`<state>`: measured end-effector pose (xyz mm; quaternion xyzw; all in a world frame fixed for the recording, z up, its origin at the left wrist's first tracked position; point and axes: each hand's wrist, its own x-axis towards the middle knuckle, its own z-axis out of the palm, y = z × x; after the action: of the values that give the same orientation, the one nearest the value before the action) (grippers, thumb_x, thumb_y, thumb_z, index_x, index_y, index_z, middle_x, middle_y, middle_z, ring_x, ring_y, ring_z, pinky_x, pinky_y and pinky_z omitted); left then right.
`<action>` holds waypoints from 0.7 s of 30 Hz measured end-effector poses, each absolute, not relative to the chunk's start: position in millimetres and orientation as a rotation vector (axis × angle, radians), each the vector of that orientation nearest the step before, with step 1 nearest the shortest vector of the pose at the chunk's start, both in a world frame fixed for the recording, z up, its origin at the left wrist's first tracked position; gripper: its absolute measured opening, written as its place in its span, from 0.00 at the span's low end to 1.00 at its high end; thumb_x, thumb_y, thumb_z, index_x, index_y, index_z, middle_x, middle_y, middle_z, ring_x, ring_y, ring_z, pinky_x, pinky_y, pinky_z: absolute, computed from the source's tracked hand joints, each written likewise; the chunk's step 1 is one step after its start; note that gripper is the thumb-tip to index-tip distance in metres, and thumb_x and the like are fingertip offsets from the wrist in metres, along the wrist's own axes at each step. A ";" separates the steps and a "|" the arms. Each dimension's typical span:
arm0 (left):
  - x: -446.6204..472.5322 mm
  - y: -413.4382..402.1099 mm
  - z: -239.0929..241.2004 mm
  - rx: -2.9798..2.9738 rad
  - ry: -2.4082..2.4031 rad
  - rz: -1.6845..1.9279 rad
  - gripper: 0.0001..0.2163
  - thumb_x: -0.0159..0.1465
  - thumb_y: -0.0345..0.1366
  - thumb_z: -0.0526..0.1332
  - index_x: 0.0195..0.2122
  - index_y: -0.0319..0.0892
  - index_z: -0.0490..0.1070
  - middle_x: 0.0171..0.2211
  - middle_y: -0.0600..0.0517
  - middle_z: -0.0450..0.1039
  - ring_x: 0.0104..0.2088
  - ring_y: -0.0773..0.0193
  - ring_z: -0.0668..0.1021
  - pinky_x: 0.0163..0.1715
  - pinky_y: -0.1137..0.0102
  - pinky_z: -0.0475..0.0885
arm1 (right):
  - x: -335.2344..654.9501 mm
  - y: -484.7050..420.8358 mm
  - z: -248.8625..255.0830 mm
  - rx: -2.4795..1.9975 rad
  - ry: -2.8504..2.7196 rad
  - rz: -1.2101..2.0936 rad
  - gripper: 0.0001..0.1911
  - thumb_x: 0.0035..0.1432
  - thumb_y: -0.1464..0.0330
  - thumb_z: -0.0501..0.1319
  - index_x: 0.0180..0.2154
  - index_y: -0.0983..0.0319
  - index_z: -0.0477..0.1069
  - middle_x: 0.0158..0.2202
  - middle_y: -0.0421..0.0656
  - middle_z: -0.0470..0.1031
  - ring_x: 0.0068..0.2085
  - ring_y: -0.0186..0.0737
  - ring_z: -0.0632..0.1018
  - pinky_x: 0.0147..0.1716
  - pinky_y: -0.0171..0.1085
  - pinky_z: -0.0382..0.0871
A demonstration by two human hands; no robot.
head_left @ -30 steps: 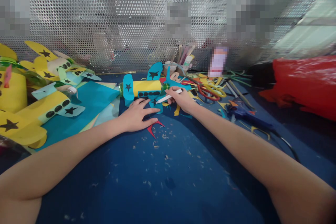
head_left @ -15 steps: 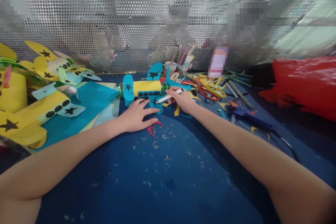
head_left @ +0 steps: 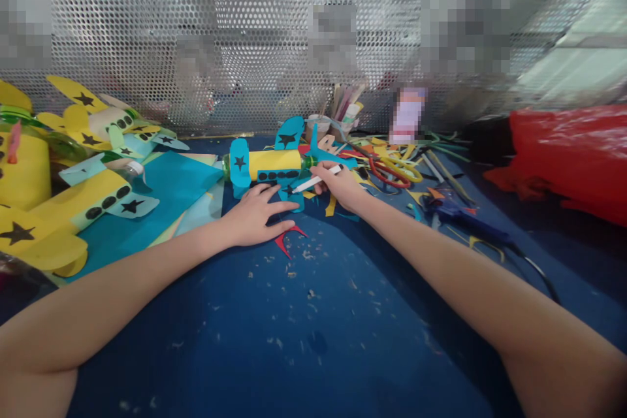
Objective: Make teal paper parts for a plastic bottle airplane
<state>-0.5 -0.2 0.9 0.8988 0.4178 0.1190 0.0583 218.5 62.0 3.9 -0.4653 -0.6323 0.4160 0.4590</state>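
Note:
A toy airplane (head_left: pixel 275 162), made from a green bottle wrapped in yellow paper, lies on its side at the middle of the table. Blue paper wings and tail pieces stick out from it, with black stars and a row of black ovals. My right hand (head_left: pixel 337 184) pinches a white marker (head_left: pixel 316 179), whose tip meets a dark star on the near blue wing (head_left: pixel 296 201). Flat and with fingers spread, my left hand (head_left: pixel 257 214) rests at that wing's edge. Beneath its thumb side lies a red paper scrap (head_left: pixel 284 245).
Several yellow bottle airplanes (head_left: pixel 102 199) and blue paper sheets (head_left: pixel 161 189) fill the left. Behind my right hand are paper scraps, scissors (head_left: pixel 389 173) and a cup of sticks (head_left: pixel 321 125). A blue glue gun (head_left: pixel 465 219) with its cord and a red plastic bag (head_left: pixel 568 163) occupy the right.
The marker tip has shifted very slightly on the near wing's star. My left hand and the airplane stay in place.

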 end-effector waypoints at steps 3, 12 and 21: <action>-0.6 -0.1 0.7 2.727 1.267 0.363 0.22 0.66 0.56 0.50 0.58 0.59 0.67 0.66 0.51 0.56 0.64 0.42 0.57 0.60 0.46 0.56 | 218.6 62.4 3.1 -1.152 -1.567 1.021 0.18 0.54 0.59 0.63 0.19 0.59 0.62 0.12 0.37 0.65 0.17 0.31 0.63 0.20 0.33 0.57; -0.4 -1.4 2.4 2.728 1.266 0.369 0.22 0.66 0.56 0.50 0.58 0.58 0.67 0.65 0.50 0.57 0.64 0.42 0.57 0.60 0.47 0.56 | 218.8 63.4 2.8 -1.141 -1.564 1.023 0.16 0.55 0.62 0.63 0.19 0.60 0.64 0.12 0.37 0.67 0.17 0.30 0.64 0.20 0.31 0.57; -0.4 -1.3 2.7 2.726 1.265 0.363 0.22 0.66 0.56 0.50 0.58 0.58 0.67 0.65 0.49 0.57 0.64 0.42 0.57 0.60 0.47 0.56 | 219.1 62.7 2.9 -1.141 -1.558 1.047 0.17 0.55 0.63 0.63 0.19 0.59 0.64 0.12 0.38 0.67 0.17 0.31 0.63 0.19 0.32 0.56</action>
<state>-0.4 -1.3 2.7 0.8991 0.4172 0.1196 0.0573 219.1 62.7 2.9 -0.4626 -0.6316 0.4243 0.4550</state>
